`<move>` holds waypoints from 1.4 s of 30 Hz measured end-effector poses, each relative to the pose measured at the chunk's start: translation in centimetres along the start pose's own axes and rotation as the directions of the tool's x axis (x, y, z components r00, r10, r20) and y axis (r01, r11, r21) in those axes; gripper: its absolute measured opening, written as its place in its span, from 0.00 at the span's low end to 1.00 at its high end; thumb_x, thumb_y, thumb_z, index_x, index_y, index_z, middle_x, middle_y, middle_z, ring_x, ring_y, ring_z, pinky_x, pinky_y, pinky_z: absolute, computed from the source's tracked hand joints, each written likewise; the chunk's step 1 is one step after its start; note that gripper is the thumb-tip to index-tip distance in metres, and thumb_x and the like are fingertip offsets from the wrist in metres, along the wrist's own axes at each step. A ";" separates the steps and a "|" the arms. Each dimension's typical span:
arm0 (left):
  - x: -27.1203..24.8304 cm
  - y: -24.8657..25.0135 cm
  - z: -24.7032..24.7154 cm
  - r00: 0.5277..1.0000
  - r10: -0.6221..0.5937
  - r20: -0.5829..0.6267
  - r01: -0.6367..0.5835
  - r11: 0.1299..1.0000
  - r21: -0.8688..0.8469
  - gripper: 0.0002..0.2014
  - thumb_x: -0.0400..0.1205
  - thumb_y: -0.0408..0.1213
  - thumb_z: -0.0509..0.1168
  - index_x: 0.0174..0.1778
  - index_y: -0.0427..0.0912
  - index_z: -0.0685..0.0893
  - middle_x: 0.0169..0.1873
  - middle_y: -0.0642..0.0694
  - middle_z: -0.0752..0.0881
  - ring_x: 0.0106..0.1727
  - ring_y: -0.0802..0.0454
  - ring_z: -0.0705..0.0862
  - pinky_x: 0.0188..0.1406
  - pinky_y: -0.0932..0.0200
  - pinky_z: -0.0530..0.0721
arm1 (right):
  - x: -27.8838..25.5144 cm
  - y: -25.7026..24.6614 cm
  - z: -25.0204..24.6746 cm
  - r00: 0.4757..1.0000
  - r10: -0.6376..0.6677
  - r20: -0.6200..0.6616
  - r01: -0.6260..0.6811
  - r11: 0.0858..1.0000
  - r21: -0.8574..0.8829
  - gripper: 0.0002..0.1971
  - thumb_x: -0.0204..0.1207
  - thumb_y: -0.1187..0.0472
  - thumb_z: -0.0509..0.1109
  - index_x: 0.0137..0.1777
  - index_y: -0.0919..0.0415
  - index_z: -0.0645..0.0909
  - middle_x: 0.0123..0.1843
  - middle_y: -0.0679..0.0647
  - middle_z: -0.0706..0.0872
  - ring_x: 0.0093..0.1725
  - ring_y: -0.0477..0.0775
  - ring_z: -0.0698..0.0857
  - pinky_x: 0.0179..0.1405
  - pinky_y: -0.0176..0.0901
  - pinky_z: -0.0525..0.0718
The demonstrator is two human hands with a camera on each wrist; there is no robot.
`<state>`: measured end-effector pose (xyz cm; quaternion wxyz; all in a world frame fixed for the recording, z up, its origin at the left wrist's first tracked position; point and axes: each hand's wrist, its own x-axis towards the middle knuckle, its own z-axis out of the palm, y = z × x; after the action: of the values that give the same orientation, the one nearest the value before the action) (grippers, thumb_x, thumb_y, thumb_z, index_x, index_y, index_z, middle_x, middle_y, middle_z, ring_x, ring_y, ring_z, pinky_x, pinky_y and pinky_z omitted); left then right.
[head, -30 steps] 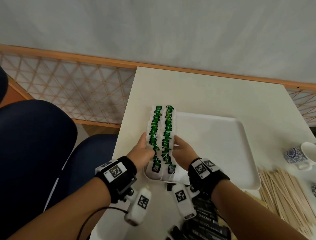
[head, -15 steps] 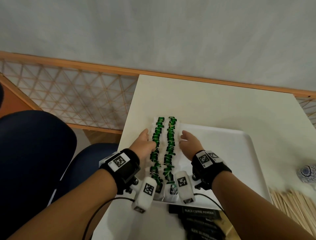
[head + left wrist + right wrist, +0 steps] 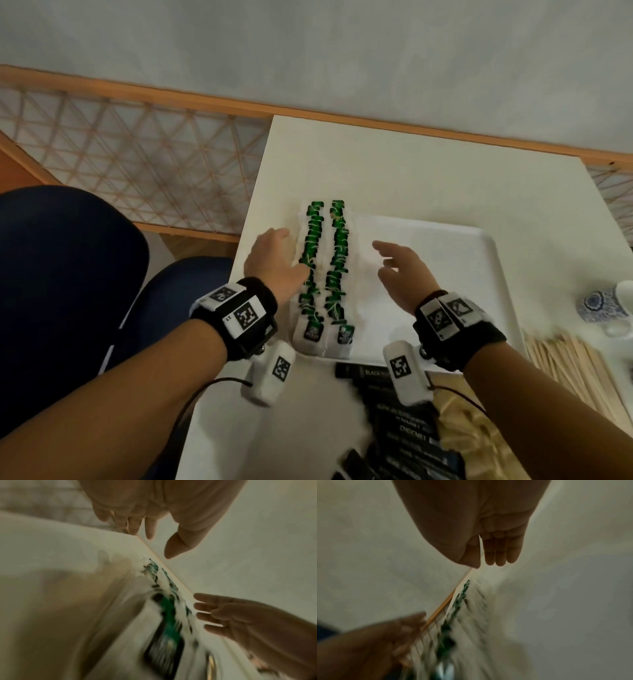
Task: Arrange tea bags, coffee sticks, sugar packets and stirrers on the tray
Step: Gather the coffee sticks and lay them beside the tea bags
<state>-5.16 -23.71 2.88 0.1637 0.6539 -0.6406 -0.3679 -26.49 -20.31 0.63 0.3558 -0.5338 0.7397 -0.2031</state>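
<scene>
Tea bags (image 3: 325, 270): two long overlapped rows, white sachets, green tags, along left side of tray (image 3: 479, 260) on table (image 3: 411, 164). Likely light, soft, easily shifted; best nudged from row flanks with flat fingers. Left hand (image 3: 274, 260) flat against outer row, fingers straight, holding nothing. Right hand (image 3: 400, 270) relaxed, empty, just beside inner row, not touching. Coffee sticks (image 3: 404, 425), stirrers (image 3: 575, 370) off tray.

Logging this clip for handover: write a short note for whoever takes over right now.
Left hand: open, resting against the tea bags.
Right hand: open, holding nothing, above the tray.
Done: tea bags stand in two rows along the tray's left side.
Left: coffee sticks lie on the table in front of the tray, stirrers to its right. Sugar packets cannot be identified.
</scene>
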 end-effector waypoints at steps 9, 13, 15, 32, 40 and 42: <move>-11.5 -1.1 3.1 0.759 0.517 0.396 -0.619 0.762 0.192 0.33 0.73 0.53 0.70 0.74 0.53 0.69 0.74 0.54 0.63 0.77 0.55 0.58 0.71 0.67 0.51 | -15.8 6.5 -0.9 0.981 -0.133 0.142 0.180 0.897 -0.403 0.40 0.66 0.29 0.65 0.78 0.39 0.61 0.79 0.43 0.62 0.79 0.48 0.60 0.79 0.41 0.57; -14.5 -1.6 6.8 0.617 0.488 0.618 -0.750 0.603 0.272 0.54 0.65 0.67 0.69 0.83 0.48 0.52 0.82 0.50 0.46 0.83 0.52 0.43 0.75 0.65 0.36 | -21.4 9.5 0.7 0.944 -0.183 0.275 0.317 0.733 -0.601 0.58 0.52 0.19 0.61 0.82 0.42 0.49 0.84 0.43 0.46 0.84 0.53 0.46 0.81 0.51 0.41; -15.5 -1.7 8.5 0.599 0.441 0.668 -0.771 0.542 0.335 0.63 0.63 0.71 0.69 0.83 0.49 0.38 0.82 0.51 0.32 0.81 0.53 0.30 0.76 0.59 0.29 | -23.3 11.2 1.2 0.935 -0.153 0.321 0.333 0.693 -0.640 0.64 0.45 0.15 0.58 0.83 0.48 0.56 0.84 0.50 0.55 0.82 0.60 0.55 0.79 0.60 0.54; -18.7 -1.3 13.2 0.785 0.285 0.550 -0.577 0.661 0.480 0.77 0.48 0.78 0.70 0.80 0.48 0.29 0.80 0.51 0.27 0.79 0.51 0.25 0.78 0.50 0.26 | -21.5 12.4 1.9 0.916 -0.184 0.355 0.384 0.656 -0.650 0.60 0.55 0.19 0.53 0.76 0.68 0.70 0.78 0.65 0.70 0.79 0.68 0.63 0.73 0.71 0.54; -18.1 -1.6 13.2 0.847 0.275 0.455 -0.504 0.685 0.525 0.67 0.61 0.67 0.72 0.82 0.45 0.33 0.82 0.46 0.35 0.82 0.49 0.31 0.80 0.51 0.31 | -18.6 10.2 4.6 0.932 -0.200 0.302 0.356 0.658 -0.663 0.60 0.45 0.24 0.65 0.70 0.70 0.76 0.70 0.65 0.79 0.74 0.69 0.73 0.73 0.70 0.52; -17.7 -1.6 13.1 0.857 0.267 0.440 -0.490 0.688 0.536 0.66 0.62 0.66 0.72 0.82 0.44 0.33 0.82 0.46 0.34 0.82 0.49 0.32 0.81 0.50 0.33 | -18.5 9.8 5.0 0.917 -0.240 0.319 0.398 0.621 -0.675 0.55 0.49 0.28 0.65 0.72 0.68 0.75 0.72 0.63 0.78 0.76 0.66 0.71 0.75 0.69 0.45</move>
<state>-11.44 -3.16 -2.30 -0.1003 0.4505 -0.8661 -0.1921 -25.80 0.78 -3.68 0.1437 -0.7709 0.6121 0.1015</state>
